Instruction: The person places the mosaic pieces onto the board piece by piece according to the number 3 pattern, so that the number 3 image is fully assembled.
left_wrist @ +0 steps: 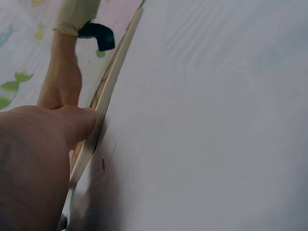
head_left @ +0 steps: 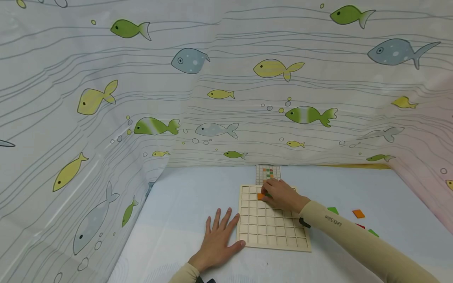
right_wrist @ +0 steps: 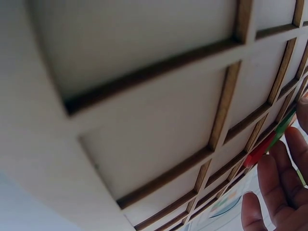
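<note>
A pale wooden grid board (head_left: pixel 272 232) lies flat on the table. An orange tile (head_left: pixel 260 196) sits in one of its upper squares. Over the upper part of the board my right hand (head_left: pixel 281 195) pinches a green tile (right_wrist: pixel 281 129) between thumb and fingers. Beside that tile a red tile (right_wrist: pixel 259 153) shows in the right wrist view; in the head view the hand hides it. My left hand (head_left: pixel 216 240) rests with fingers spread at the board's left side, its thumb against the edge (left_wrist: pixel 103 103).
Behind the board lies a small pattern card (head_left: pixel 260 177) with coloured squares. To the right are loose tiles: an orange tile (head_left: pixel 358 214), a green tile (head_left: pixel 333 210), another green tile (head_left: pixel 373 232) and a red tile (head_left: pixel 360 226) partly behind the sleeve. A fish-print curtain (head_left: pixel 226 110) encloses the table.
</note>
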A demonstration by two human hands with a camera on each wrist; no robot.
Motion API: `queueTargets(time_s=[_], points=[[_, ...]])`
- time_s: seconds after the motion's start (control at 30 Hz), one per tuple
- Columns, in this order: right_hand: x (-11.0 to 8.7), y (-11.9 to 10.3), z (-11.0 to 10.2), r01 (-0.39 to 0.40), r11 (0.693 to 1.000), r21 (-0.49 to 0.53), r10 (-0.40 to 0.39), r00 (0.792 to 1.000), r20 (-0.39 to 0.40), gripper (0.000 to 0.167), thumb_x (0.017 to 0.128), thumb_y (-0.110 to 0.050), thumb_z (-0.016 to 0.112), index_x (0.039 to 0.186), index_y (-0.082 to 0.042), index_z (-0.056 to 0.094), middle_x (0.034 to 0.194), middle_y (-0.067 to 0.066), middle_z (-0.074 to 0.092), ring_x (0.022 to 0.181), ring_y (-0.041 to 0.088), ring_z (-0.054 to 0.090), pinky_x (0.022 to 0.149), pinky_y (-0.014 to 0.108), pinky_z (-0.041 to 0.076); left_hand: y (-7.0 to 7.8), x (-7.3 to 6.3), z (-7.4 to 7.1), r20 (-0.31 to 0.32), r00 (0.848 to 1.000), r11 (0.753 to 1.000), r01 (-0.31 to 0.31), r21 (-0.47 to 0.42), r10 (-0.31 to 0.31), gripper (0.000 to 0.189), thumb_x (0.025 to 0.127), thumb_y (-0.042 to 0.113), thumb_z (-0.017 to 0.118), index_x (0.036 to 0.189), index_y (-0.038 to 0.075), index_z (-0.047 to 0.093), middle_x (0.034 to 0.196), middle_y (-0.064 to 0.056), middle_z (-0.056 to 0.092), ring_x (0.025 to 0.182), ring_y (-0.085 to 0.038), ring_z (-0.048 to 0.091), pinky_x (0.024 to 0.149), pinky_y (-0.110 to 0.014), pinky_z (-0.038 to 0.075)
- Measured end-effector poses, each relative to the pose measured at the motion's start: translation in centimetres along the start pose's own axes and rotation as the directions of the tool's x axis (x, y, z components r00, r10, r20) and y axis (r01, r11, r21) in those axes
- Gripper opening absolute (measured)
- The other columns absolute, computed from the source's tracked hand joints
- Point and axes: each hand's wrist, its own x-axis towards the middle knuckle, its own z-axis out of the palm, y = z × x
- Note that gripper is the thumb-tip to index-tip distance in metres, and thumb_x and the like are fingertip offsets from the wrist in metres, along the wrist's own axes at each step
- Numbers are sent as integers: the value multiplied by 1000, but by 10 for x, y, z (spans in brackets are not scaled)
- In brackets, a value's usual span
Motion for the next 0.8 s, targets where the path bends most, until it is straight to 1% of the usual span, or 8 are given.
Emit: queueTargets(time_s=[0.23, 0.5, 0.63, 0.8], points=[[0, 0, 1, -7, 1000, 4, 7, 1000, 0, 19, 99, -26, 78, 107, -14, 67, 102, 0, 64, 93, 19, 62, 81, 47, 55, 1, 0, 0, -2, 1000, 1000, -1, -6, 1, 80, 102, 62, 55, 167, 20, 35, 178, -13, 18, 164, -49, 2, 123, -78, -2], [-1, 0, 2, 4, 1000, -13, -5, 1000, -25, 19, 98, -27, 79, 106, -14, 68, 101, 0, 65, 90, 17, 61, 75, 39, 52, 3, -1, -1, -4, 1000, 1000, 0, -5, 0, 80, 102, 62, 55, 167, 19, 36, 178, -14, 20, 164, -49, 3, 123, -78, 0], [-2, 0, 3, 15, 1000, -13, -16, 999, -30, 19, 98, -26, 79, 107, -13, 68, 101, 0, 65, 90, 17, 61, 74, 37, 52, 3, -1, -1, -6, 1000, 1000, 1, 0, -1, 80, 102, 63, 55, 167, 20, 36, 177, -13, 20, 164, -49, 4, 123, -78, 1], [-2, 0, 1, 11, 1000, -1, -11, 1000, -14, 18, 99, -26, 78, 107, -13, 68, 101, 0, 65, 90, 17, 61, 74, 38, 52, 4, -1, -1, -11, 1000, 1000, 0, 1, 0, 80, 102, 62, 55, 166, 19, 37, 177, -13, 20, 164, -49, 4, 123, -78, 1]])
